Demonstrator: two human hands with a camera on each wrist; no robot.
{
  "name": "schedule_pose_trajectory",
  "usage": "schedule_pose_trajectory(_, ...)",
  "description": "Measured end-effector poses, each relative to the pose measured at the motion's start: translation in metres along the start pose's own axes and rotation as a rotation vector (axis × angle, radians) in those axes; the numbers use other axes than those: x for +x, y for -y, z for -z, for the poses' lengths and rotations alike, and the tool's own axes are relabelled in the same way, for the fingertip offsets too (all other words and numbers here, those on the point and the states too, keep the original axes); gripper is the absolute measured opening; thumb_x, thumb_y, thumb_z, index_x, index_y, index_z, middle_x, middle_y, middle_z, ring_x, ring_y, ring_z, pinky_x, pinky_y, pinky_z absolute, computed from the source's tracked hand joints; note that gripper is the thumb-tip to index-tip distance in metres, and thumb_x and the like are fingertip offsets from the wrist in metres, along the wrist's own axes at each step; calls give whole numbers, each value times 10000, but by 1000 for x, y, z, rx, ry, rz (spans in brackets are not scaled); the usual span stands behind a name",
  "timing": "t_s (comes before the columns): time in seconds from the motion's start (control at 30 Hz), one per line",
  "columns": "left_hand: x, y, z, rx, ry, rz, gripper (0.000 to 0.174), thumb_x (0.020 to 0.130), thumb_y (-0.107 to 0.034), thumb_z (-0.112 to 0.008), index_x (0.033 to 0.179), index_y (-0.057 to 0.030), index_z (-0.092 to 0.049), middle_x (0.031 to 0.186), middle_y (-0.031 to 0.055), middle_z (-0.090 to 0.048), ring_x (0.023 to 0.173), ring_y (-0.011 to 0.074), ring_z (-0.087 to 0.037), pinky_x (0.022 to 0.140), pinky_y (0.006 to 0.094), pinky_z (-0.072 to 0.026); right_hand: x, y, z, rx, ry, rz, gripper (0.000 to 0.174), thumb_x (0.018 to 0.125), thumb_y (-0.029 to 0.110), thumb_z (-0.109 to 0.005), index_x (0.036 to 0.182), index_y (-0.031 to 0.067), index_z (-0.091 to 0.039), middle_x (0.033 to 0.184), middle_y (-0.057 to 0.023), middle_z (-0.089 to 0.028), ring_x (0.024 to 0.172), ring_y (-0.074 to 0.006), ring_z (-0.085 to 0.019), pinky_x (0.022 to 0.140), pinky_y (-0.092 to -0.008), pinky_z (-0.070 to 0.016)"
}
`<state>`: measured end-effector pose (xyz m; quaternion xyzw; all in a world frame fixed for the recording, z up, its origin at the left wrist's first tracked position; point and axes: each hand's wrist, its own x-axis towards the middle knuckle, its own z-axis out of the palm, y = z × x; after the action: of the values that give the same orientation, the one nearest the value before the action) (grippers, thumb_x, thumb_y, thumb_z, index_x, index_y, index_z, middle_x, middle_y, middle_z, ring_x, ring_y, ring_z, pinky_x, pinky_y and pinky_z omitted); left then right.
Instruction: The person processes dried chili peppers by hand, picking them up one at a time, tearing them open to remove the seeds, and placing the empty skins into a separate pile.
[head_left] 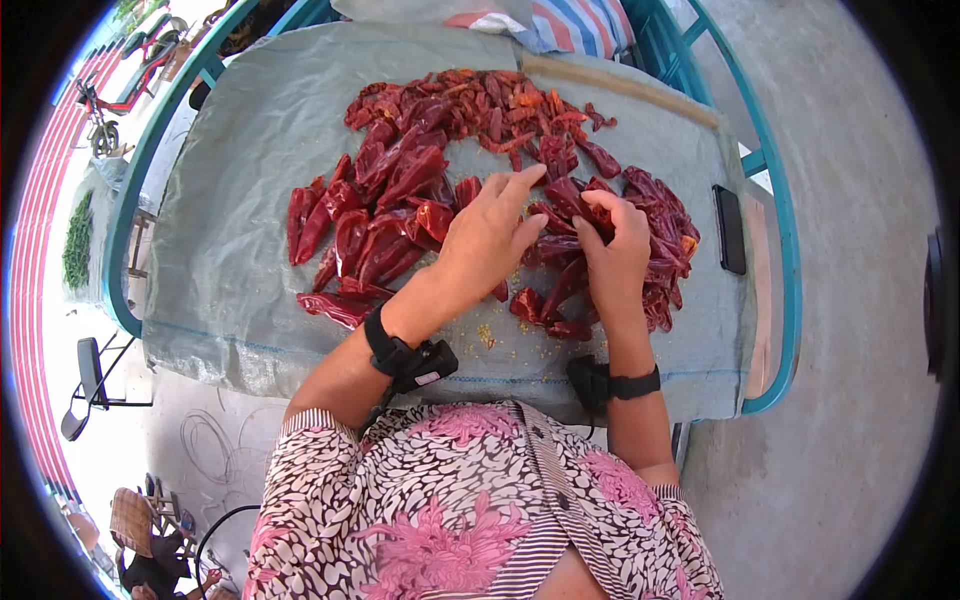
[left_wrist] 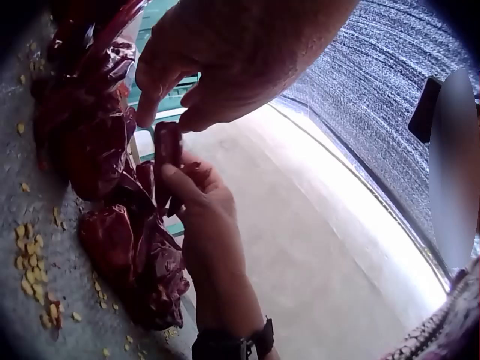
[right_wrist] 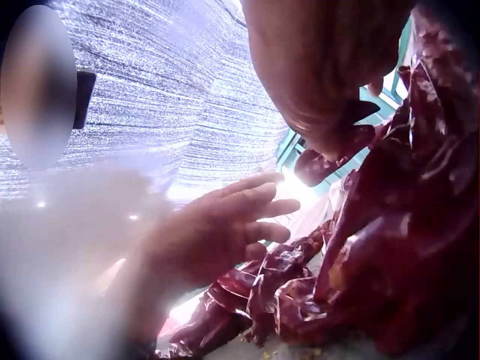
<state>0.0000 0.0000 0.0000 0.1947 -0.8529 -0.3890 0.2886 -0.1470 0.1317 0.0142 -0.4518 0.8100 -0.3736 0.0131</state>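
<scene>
Dried red chilies (head_left: 385,245) lie heaped on a grey-green woven sheet (head_left: 240,180). The right hand (head_left: 618,250) pinches a dark red chili (left_wrist: 168,144) between thumb and fingers over the right-hand pile (head_left: 665,225). To its left, the left hand (head_left: 485,235) hovers with fingers extended and thumb apart, holding nothing; its fingertips are near the held chili. In the right wrist view, the left hand (right_wrist: 217,232) shows spread fingers, and the chili (right_wrist: 330,161) sticks out of the right hand (right_wrist: 322,75).
Smaller, brighter chili pieces (head_left: 480,100) lie at the back of the sheet. A black phone (head_left: 730,230) rests at the right edge. Yellow seeds (head_left: 486,335) are scattered near the front. A teal metal frame (head_left: 785,250) surrounds the surface, with a striped bag (head_left: 580,25) behind.
</scene>
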Motion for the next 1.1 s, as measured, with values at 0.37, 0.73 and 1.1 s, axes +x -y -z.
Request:
schedule_pose_trajectory(0.37,3,11,30,-31,-215,51,302,993,-76,-687,1289,-26,-662,865,55,-669,713,107,-613,657,273,-508,-16,10,6,221,36,-70,292,983,213,-706,1218,45,-672,1157,-156,-720,993,-307,-711,882,-373,-541)
schedule_pose_trajectory(0.73,6,-4,42,125,-490,9,264,933,16,-689,1187,-55,-697,1023,99,-613,740,175,-590,673,305,-512,2,27,-25,-45,-3,232,464,869,210,-777,1303,117,-641,1147,-84,-676,1051,-291,-616,946,-454,-437)
schedule_pose_trajectory(1.1,0,2,22,76,-323,-113,256,909,23,-694,1151,-59,-699,1036,120,-645,872,285,-648,746,371,-544,8,0,-36,-336,-31,185,186,827,216,-803,971,135,-717,1054,-42,-669,1060,-281,-587,1029,-473,-390)
